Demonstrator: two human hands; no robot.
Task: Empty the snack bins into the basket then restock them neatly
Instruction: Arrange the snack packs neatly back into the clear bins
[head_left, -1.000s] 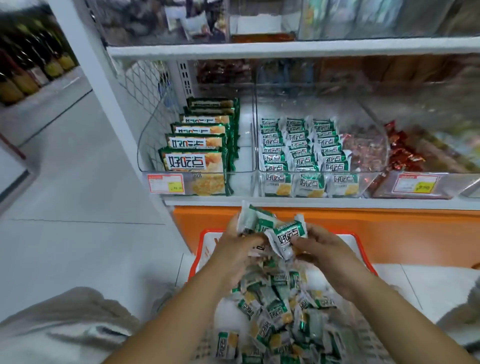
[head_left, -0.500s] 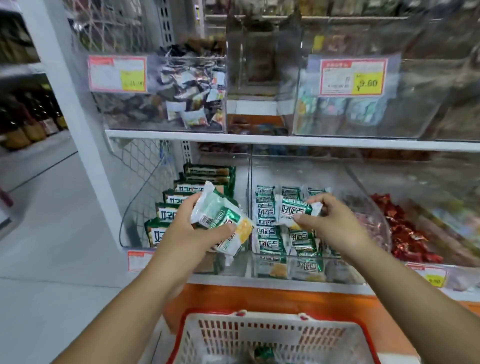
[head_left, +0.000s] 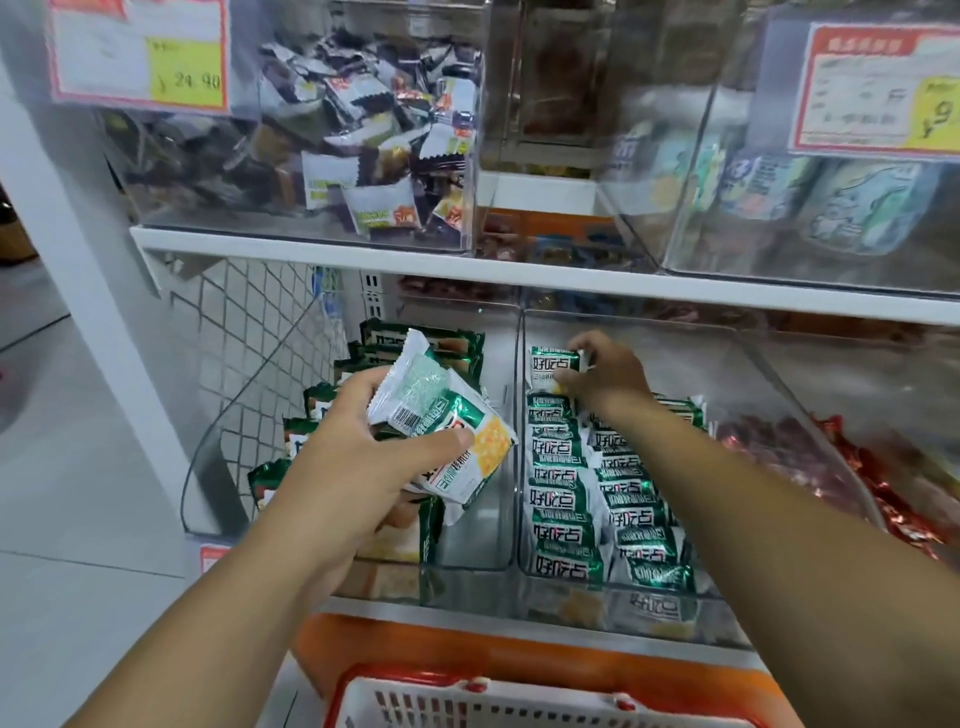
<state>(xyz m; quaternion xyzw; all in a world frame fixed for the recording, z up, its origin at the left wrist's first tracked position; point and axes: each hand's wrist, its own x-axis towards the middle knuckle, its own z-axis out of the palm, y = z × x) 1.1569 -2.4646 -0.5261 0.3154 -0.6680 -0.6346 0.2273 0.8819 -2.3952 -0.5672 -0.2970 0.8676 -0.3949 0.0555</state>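
Observation:
My left hand (head_left: 363, 452) grips a stack of small green-and-white snack packets (head_left: 441, 431) in front of the left clear bin (head_left: 467, 561), which holds larger green packs (head_left: 426, 343). Farther in, my right hand (head_left: 602, 371) pinches one small packet (head_left: 553, 364) at the back of the middle clear bin (head_left: 524, 564). That bin holds neat rows of the same small packets (head_left: 566, 488). The red-rimmed white basket (head_left: 467, 691) sits below the shelf at the bottom edge, its contents out of view.
A bin of red-wrapped sweets (head_left: 883, 488) stands to the right. The upper shelf (head_left: 519, 280) carries clear bins of mixed snacks (head_left: 374, 130) with price tags (head_left: 140, 52). A wire mesh panel (head_left: 249, 364) closes the shelf's left end. Grey floor lies to the left.
Both hands rose from the basket to the shelf with packets. My right hand has reached deeper, to the back of the middle bin, and the view has moved closer.

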